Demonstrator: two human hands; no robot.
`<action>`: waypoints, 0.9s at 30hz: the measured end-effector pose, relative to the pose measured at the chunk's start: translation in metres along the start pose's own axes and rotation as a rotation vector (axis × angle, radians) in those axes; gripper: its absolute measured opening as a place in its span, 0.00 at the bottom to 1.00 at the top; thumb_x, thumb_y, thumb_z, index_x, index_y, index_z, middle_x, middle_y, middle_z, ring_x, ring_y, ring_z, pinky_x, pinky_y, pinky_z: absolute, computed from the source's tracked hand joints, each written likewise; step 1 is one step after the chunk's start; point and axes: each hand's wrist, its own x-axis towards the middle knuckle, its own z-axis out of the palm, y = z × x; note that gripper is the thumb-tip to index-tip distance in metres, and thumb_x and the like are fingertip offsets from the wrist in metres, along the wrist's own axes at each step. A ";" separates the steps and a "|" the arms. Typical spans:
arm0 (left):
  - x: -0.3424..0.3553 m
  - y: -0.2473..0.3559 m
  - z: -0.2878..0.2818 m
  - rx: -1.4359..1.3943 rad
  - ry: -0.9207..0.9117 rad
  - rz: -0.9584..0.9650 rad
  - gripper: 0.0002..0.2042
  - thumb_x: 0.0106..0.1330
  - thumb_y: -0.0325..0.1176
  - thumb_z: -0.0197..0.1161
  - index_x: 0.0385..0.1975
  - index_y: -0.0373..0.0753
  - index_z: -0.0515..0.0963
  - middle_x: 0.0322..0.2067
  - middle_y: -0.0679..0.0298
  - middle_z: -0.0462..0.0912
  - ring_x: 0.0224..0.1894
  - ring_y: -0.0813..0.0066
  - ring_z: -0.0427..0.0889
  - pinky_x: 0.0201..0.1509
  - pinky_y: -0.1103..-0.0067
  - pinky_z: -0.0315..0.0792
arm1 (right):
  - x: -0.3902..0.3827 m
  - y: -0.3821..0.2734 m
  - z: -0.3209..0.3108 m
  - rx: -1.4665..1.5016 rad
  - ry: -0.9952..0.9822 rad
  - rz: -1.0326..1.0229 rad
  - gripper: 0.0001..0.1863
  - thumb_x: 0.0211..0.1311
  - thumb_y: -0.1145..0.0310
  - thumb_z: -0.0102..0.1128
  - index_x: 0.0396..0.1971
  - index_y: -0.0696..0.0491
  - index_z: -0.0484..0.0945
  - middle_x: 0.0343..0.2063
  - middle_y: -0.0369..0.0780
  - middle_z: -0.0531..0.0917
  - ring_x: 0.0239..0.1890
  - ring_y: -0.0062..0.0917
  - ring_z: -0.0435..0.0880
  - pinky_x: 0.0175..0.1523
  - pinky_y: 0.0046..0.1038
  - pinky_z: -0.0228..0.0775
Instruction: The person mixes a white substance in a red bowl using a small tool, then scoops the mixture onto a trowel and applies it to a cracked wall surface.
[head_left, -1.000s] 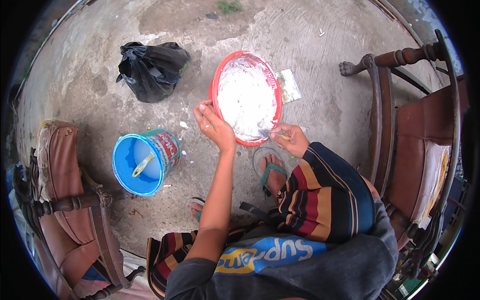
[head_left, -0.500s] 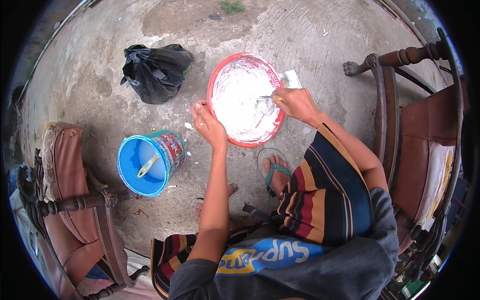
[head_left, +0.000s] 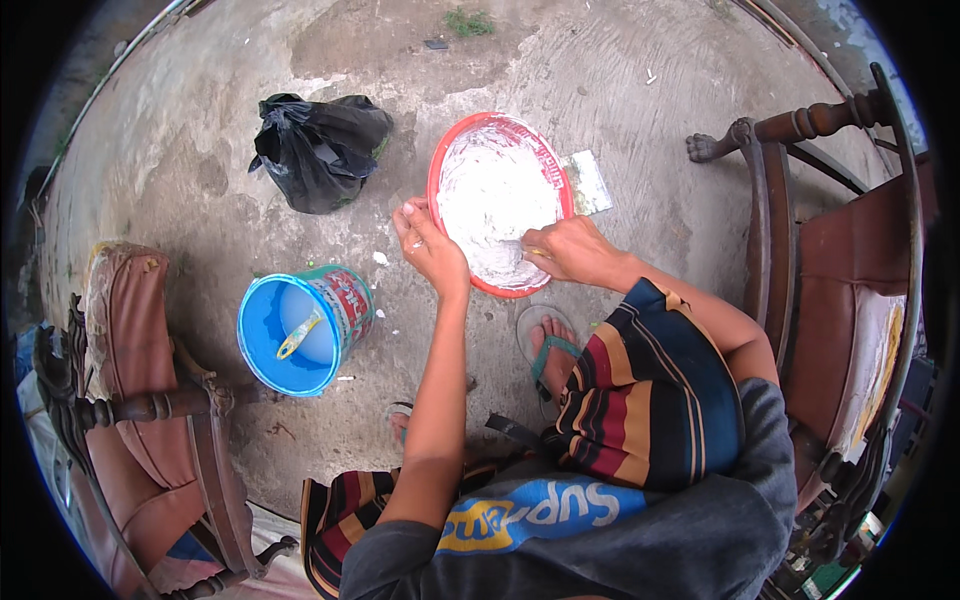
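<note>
A red plastic basin [head_left: 434, 170] is held tilted above the concrete, its inside coated with thick white paste [head_left: 500, 190]. My left hand [head_left: 434, 250] grips the basin's left rim, thumb up along the edge and fingers behind it. In my right hand [head_left: 580, 252] is a putty knife with a yellow handle [head_left: 537, 251], mostly covered by the fingers. Its blade [head_left: 510, 249] sits in the paste at the basin's lower right side. White smears mark the left hand's fingers.
A blue bucket [head_left: 245, 335] holds whitish liquid and a yellow-handled brush [head_left: 300, 335]. A crumpled black plastic bag [head_left: 318, 150] lies beyond it. A flat packet [head_left: 588, 183] is right of the basin. Worn wooden chairs [head_left: 200, 405] [head_left: 770, 220] flank me; my sandalled foot [head_left: 552, 345] is below.
The putty knife has moved from the basin's middle right toward its near side, with my right hand lower. The basin and left hand have shifted slightly right.
</note>
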 end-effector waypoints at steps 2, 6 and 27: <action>0.000 -0.001 -0.001 -0.022 0.001 -0.042 0.25 0.79 0.45 0.37 0.32 0.28 0.73 0.35 0.58 0.74 0.38 0.67 0.75 0.47 0.72 0.67 | 0.001 -0.001 -0.029 0.038 -0.081 0.003 0.09 0.56 0.66 0.62 0.33 0.55 0.81 0.17 0.47 0.80 0.25 0.42 0.83 0.31 0.40 0.73; -0.004 0.002 0.001 -0.053 -0.014 -0.091 0.27 0.79 0.44 0.37 0.30 0.25 0.73 0.36 0.56 0.73 0.39 0.62 0.75 0.48 0.69 0.66 | 0.008 0.024 -0.058 -0.055 0.192 0.065 0.11 0.55 0.65 0.67 0.37 0.52 0.84 0.23 0.45 0.85 0.24 0.36 0.85 0.30 0.34 0.75; -0.021 0.023 0.010 -0.023 0.038 -0.111 0.28 0.79 0.47 0.35 0.30 0.26 0.71 0.39 0.57 0.70 0.40 0.61 0.74 0.52 0.69 0.65 | -0.043 -0.002 0.039 1.385 0.098 0.867 0.08 0.68 0.68 0.58 0.39 0.57 0.79 0.23 0.32 0.75 0.20 0.08 0.66 0.19 0.13 0.50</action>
